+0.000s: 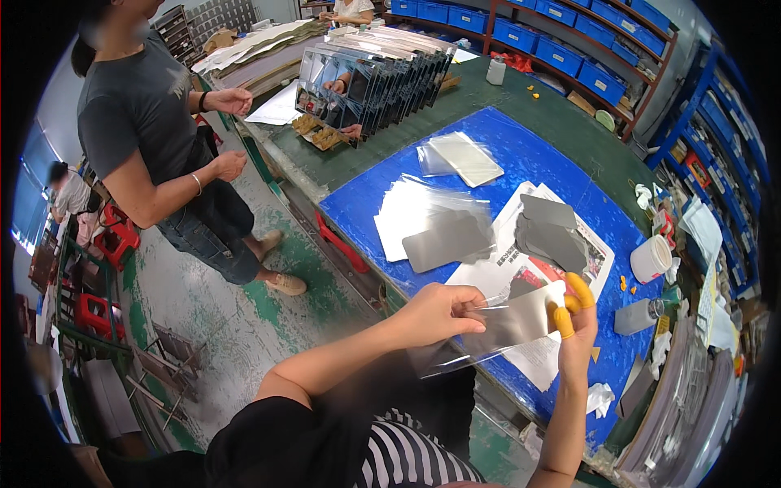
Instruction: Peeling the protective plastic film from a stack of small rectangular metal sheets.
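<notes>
In front of my body, a thin grey metal plate (pixel 525 320) with rounded corners is held between my two hands. A transparent plastic film (pixel 443 358) hangs from it toward the lower left. My left hand (pixel 439 313) pinches the film's edge between thumb and fingers. Yellow finger cots cover several fingers of my right hand (pixel 576 329), which grips the plate's right end. Beyond my hands lies a pile of dark grey plates (pixel 553 232) on a printed newspaper (pixel 496 281). Farther left are film-covered plates (pixel 431 224), and behind them a smaller stack (pixel 468 159).
A blue mat (pixel 350 199) covers part of the green table (pixel 561 114). At right stand a white tub (pixel 651 259) and a transparent bottle (pixel 637 317). A rack of shiny panels (pixel 378 81) stands far left. Another person (pixel 146 122) stands beside the table.
</notes>
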